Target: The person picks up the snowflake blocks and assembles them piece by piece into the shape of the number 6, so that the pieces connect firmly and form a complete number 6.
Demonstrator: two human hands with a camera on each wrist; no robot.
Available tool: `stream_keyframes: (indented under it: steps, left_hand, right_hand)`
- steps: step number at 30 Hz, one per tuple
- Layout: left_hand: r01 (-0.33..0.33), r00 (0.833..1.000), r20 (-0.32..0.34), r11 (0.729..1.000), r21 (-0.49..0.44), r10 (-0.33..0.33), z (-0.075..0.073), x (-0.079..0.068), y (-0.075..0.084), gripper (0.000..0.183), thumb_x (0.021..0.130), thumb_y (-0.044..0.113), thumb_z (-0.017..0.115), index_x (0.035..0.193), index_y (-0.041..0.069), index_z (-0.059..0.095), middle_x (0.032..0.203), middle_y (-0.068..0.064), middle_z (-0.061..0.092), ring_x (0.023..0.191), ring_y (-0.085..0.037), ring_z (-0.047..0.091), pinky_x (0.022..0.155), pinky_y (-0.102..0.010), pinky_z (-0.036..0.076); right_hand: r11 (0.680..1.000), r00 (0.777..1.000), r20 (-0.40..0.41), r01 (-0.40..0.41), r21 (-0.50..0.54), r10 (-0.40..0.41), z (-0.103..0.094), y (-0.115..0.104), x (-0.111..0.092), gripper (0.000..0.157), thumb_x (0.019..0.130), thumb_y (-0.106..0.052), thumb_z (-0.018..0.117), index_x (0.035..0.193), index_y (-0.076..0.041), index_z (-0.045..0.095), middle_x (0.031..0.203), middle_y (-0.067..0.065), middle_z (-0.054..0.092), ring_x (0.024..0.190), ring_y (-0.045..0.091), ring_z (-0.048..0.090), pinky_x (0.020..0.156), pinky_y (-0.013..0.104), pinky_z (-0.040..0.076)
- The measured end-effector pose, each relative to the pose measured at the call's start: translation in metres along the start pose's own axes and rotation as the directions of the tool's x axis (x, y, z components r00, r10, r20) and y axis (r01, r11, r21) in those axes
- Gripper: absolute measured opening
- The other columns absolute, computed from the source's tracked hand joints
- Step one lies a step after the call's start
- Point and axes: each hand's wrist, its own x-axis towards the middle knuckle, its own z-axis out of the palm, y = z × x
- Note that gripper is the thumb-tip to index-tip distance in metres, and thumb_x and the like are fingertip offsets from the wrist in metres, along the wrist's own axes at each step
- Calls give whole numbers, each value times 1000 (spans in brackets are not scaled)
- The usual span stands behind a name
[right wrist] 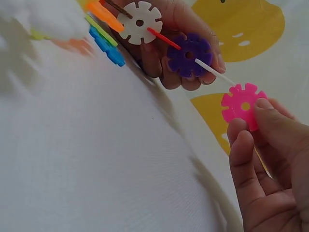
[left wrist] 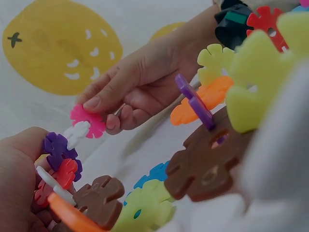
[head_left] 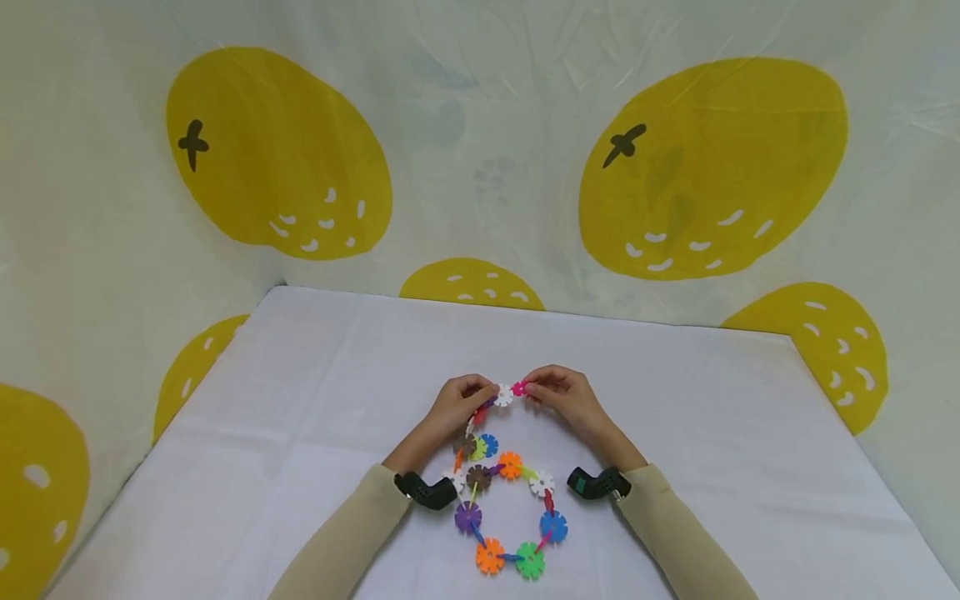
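My right hand (head_left: 567, 401) pinches a pink notched disc (right wrist: 244, 104) between thumb and fingertips. A white notched disc (head_left: 505, 395) is slotted into its edge. On the white disc's other side is a purple disc (right wrist: 189, 54), held in the fingers of my left hand (head_left: 454, 403). From there a chain of interlocked discs, with a red disc (left wrist: 66, 170) and a brown disc (left wrist: 100, 202) among them, runs down toward the table. It leads to a closed ring of discs, including an orange disc (head_left: 490, 556) and a green disc (head_left: 530, 561), lying between my forearms.
A yellow-green disc (head_left: 478, 450) and a blue disc (head_left: 489, 444) sit beside the chain, near its brown disc. The table (head_left: 720, 467) has a white cover. Behind it hangs a pale cloth (head_left: 480, 125) printed with yellow fruit. Black devices (head_left: 597, 483) are strapped at both wrists.
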Motion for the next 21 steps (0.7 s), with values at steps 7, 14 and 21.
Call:
stream_keyframes:
  steps: [7,14,21]
  left_hand:
    - [-8,1000,29,1000,2,8,-1,-1,-1,25,95,24,64,95,0,69,80,1,61,73,-12,51,66,-23,42]
    - [7,999,36,1000,25,-8,-2,-1,0,24,95,25,64,95,2,70,79,2,60,74,-12,50,67,-23,42]
    - [17,999,42,1000,23,-18,-1,0,-1,24,94,26,65,94,2,70,79,2,60,74,-13,50,67,-24,43]
  right_hand:
    - [999,998,45,47,19,-47,-1,2,0,19,91,-10,68,106,1,68,95,8,68,74,18,64,71,24,55]
    - [996,995,53,90,-24,-88,0,3,1,18,90,-6,69,106,2,68,98,12,68,76,20,65,74,24,55]
    - [995,995,20,96,-42,-95,1,0,1,16,90,-5,69,104,2,69,96,10,68,76,21,63,73,22,54]
